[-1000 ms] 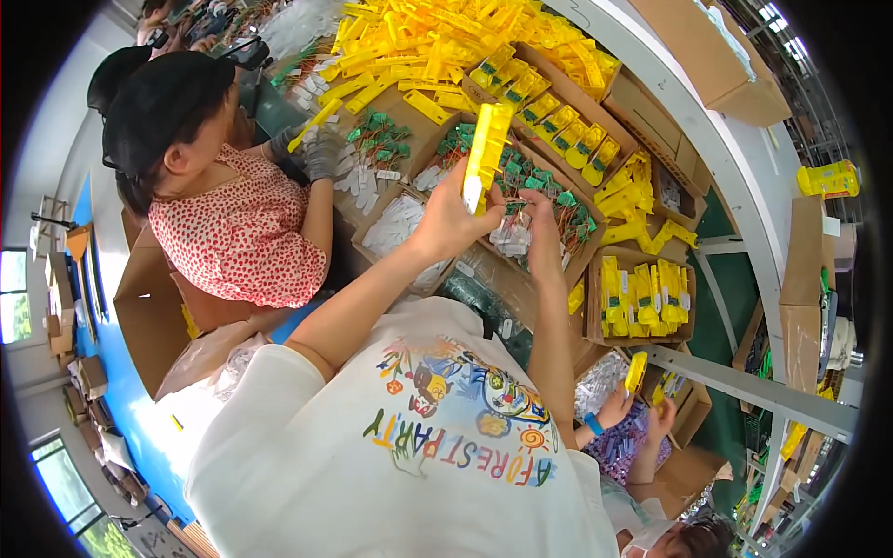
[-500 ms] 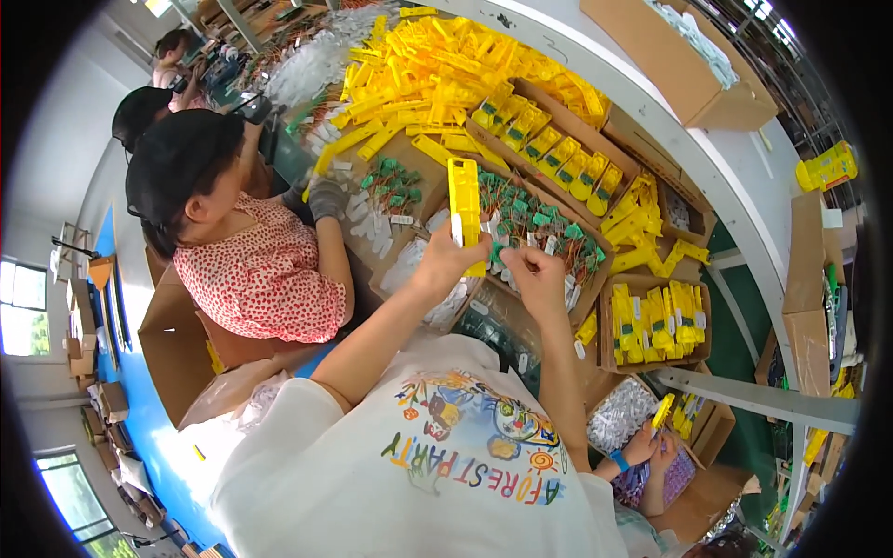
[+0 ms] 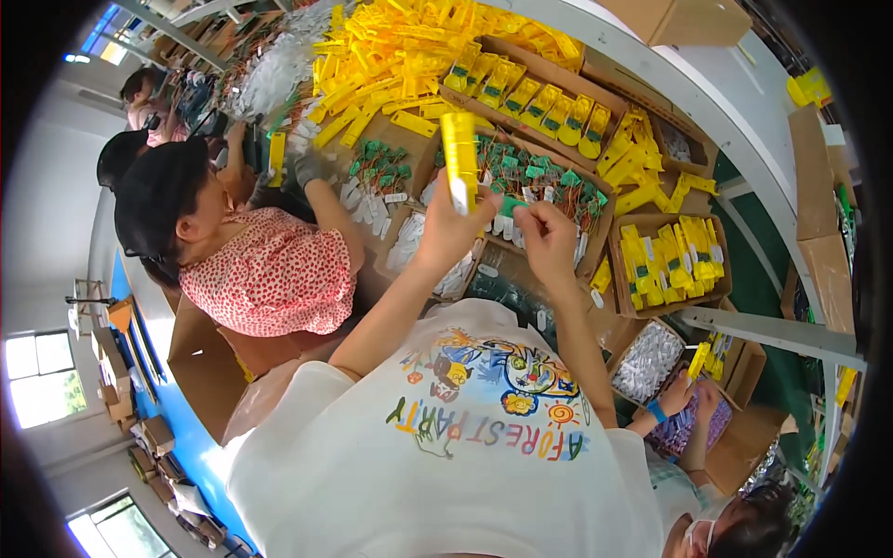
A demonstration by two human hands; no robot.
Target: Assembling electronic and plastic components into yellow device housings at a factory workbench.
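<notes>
My left hand [image 3: 453,226] is closed around the lower end of a long yellow plastic housing [image 3: 459,153], which stands upright above the table. A white piece shows at the housing's lower part beside my thumb. Close on its right, my right hand [image 3: 551,240] pinches a small green circuit board [image 3: 511,205] that reaches toward my left fingertips. Whether the board touches the housing I cannot tell. Just beyond both hands is a cardboard box of green circuit boards [image 3: 538,172] with brown-red wires.
Yellow housings [image 3: 400,51] lie heaped at the far side. Boxes of filled yellow housings [image 3: 549,107] and upright units [image 3: 684,265] stand to the right. White pieces fill a box [image 3: 414,244] by my left forearm. Co-workers sit at left [image 3: 270,274] and lower right [image 3: 684,409].
The yellow housing has tilted slightly, and the green board shows more between my hands. The co-worker at left now holds up a yellow housing. The whole view has shifted a little.
</notes>
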